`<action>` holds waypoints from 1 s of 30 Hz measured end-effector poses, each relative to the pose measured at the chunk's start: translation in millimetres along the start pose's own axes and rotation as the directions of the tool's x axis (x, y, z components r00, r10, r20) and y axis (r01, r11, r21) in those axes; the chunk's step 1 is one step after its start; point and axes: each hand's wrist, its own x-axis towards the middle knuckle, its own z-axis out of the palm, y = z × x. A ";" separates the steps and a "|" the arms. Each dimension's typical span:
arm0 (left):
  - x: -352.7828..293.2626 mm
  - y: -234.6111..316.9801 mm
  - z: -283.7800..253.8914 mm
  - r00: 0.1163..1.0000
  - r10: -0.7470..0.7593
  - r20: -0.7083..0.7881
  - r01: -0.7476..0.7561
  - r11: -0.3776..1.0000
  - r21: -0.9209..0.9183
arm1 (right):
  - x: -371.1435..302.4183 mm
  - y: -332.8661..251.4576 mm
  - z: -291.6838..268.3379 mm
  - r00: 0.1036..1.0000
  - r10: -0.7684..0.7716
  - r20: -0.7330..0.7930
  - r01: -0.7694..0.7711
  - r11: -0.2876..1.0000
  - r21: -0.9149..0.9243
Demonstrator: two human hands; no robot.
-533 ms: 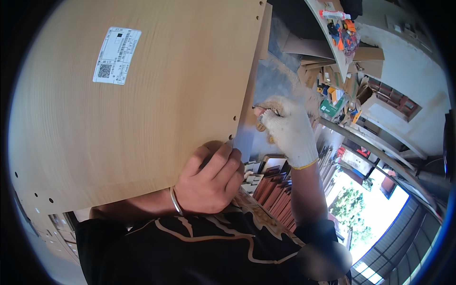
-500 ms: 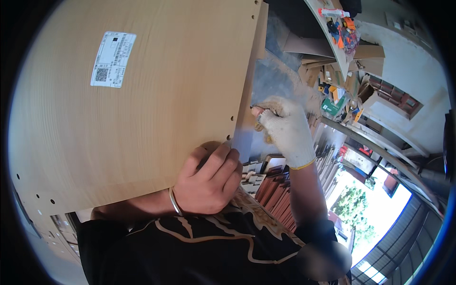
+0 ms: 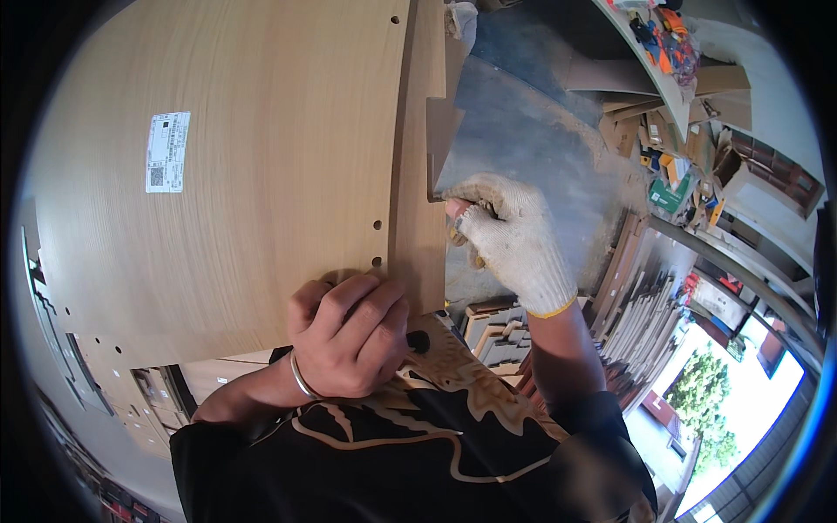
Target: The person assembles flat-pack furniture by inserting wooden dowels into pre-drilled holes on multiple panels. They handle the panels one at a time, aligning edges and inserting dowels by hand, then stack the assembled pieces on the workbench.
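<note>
A large wood-grain panel (image 3: pixel 235 174) fills the left and middle of the view, with dark round holes near its right edge and lower left corner. A white printed label (image 3: pixel 167 152) is stuck on its face. Along its right side runs a narrower wood-grain board (image 3: pixel 417 192) with a notched outer edge. My bare left hand (image 3: pixel 353 331), a bangle at its wrist, is curled against the panel beside a hole; its fingertips are hidden. In a white knit glove, my right hand (image 3: pixel 506 227) pinches at the board's notch; what lies between thumb and finger is too small to name.
Stacked boards and strips (image 3: pixel 645 322) stand behind my right arm. Cardboard boxes (image 3: pixel 671 131) and a green box (image 3: pixel 670 193) sit farther right. A white tabletop (image 3: pixel 649 61) at upper right carries orange and blue items. Grey floor (image 3: pixel 532 113) shows beyond my right hand.
The panel and my left hand have shifted left in the view. More of the narrower board's face now shows. My right hand keeps its pinch and is now at the notch.
</note>
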 end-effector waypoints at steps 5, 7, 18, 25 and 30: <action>1.8 2.8 0.9 1.000 -0.004 0.025 0.004 0.999 0.035 | 3.5 15.0 -2.1 0.989 -0.147 0.009 0.147 0.985 -0.089; 3.0 6.3 -0.1 0.999 -0.024 0.047 0.022 0.999 0.044 | 2.3 17.6 -1.1 0.980 -0.198 0.006 0.198 0.976 -0.089; 38.5 32.1 -11.8 0.926 -0.334 0.174 0.301 0.935 0.189 | 24.3 47.9 -10.1 0.971 -0.206 0.119 0.178 0.961 0.212; 95.5 24.9 17.1 0.866 -0.419 0.272 0.327 0.887 0.327 | 35.7 86.0 -21.4 0.959 -0.066 0.276 -0.100 0.831 0.548; 92.7 18.8 23.2 0.870 -0.421 0.256 0.337 0.888 0.315 | 33.1 98.6 -39.4 0.955 -0.047 0.293 -0.134 0.814 0.566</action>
